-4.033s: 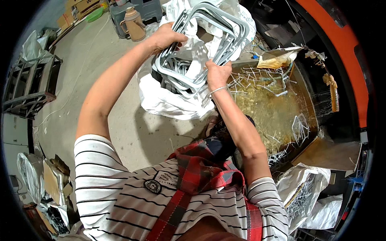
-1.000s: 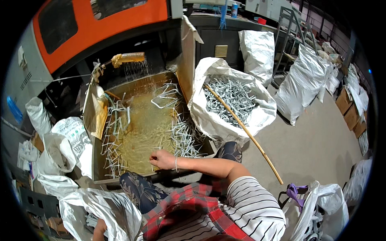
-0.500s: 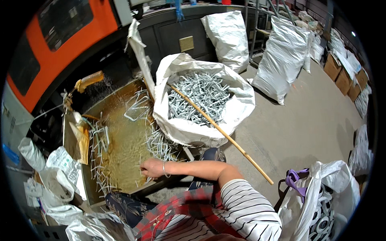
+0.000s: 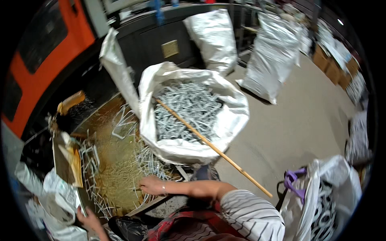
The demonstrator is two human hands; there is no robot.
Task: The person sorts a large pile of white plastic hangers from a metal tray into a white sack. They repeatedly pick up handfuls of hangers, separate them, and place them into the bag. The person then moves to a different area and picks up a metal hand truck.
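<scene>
My right hand [image 4: 151, 185] reaches over the near right edge of a shallow trough of murky water [image 4: 116, 168]. Its fingers are curled together and point down; whatever they hold is hidden. Right beside it, grey plastic pieces [image 4: 152, 160] are heaped along the trough's right side. My left hand [image 4: 89, 221] has its fingers apart, somewhat blurred, with nothing visible in them. It is at the trough's near left corner, next to white bags [image 4: 60, 197]. More thin grey pieces [image 4: 90, 160] float along the left side.
Beyond my right arm stands a white woven sack [image 4: 237, 124] full of grey plastic pieces, a bamboo stick [image 4: 217, 149] lying across it. A bag of grey rings [image 4: 323, 209] is at the near right. Full sacks [image 4: 273, 56] stand behind; an orange machine [image 4: 72, 28] is at the far left.
My left hand has come into view at the lower left. The view has shifted, so the sack and trough sit lower and further left. My right hand stays over the trough's near edge.
</scene>
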